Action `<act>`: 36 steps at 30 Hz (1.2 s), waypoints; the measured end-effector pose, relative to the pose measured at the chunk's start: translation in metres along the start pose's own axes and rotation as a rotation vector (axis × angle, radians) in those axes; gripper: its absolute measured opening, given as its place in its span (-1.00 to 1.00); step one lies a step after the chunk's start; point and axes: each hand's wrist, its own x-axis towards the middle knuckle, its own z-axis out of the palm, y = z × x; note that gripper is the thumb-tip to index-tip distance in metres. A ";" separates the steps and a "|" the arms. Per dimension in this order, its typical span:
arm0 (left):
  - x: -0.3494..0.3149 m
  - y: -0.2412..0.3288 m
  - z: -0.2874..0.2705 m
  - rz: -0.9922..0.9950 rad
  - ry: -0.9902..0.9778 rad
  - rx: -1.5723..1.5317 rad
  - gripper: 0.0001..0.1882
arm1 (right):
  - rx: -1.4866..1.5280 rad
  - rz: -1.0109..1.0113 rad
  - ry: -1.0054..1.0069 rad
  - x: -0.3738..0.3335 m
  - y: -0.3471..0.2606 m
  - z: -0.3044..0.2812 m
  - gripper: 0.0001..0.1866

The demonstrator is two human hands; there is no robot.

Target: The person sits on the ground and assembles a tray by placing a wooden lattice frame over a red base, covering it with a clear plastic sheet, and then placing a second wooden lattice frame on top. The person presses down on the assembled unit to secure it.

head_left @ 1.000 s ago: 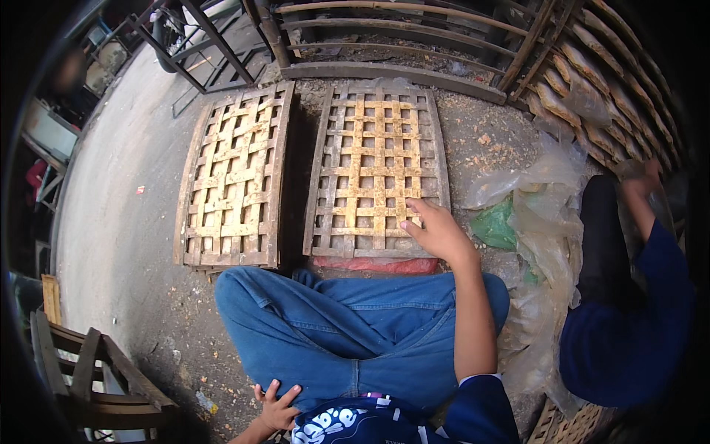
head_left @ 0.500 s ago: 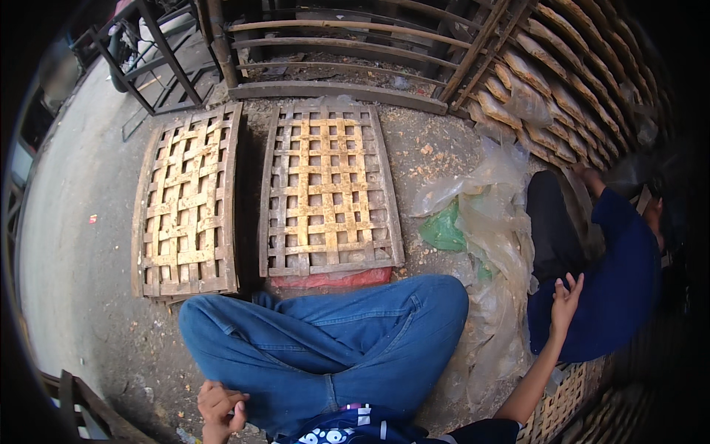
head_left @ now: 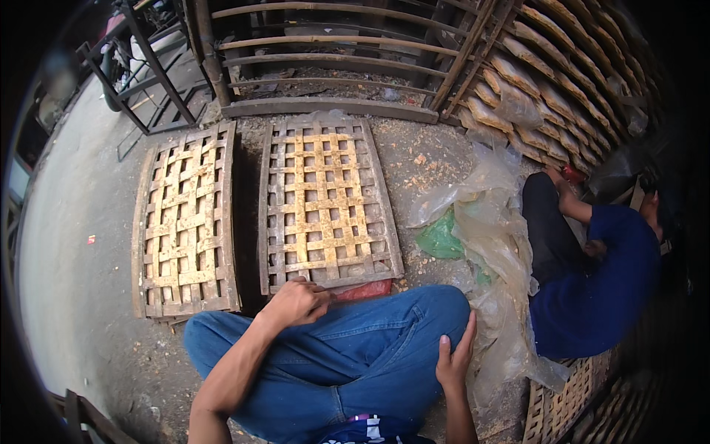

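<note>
Two woven bamboo racks lie before my crossed legs, the left rack (head_left: pixel 185 222) and the right rack (head_left: pixel 318 203), each a lattice of flat slats in a wooden frame. My left hand (head_left: pixel 297 302) is at the front edge of the right rack, knuckles up and fingers curled closed; what they hold, if anything, is hidden. A red plastic sheet (head_left: pixel 362 290) shows from under that rack, right of the hand. Beside my right knee, my right hand (head_left: pixel 455 359) is open, fingers extended and thumb apart, holding nothing.
Crumpled clear plastic sheeting (head_left: pixel 488 229) and a green plastic piece (head_left: pixel 441 235) lie right of the racks. A person in dark blue (head_left: pixel 599 288) sits at the right. Stacked filled trays (head_left: pixel 525 96) rise behind. A slatted wooden frame (head_left: pixel 333 107) stands at the back.
My left hand has moved from beside my left thigh forward to the right rack's front edge. My right hand has come in from the far right to my right knee.
</note>
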 end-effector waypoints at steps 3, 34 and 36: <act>0.002 0.008 -0.005 -0.046 0.084 -0.052 -0.85 | -0.045 -0.060 0.026 -0.002 0.012 -0.001 -0.16; -0.039 0.078 -0.198 0.623 1.217 -0.430 -0.57 | -0.043 -0.021 -0.022 0.018 0.006 0.004 -0.23; -0.037 0.076 -0.201 0.644 1.235 -0.422 -0.57 | -0.307 -0.050 0.004 0.050 -0.015 0.004 -0.31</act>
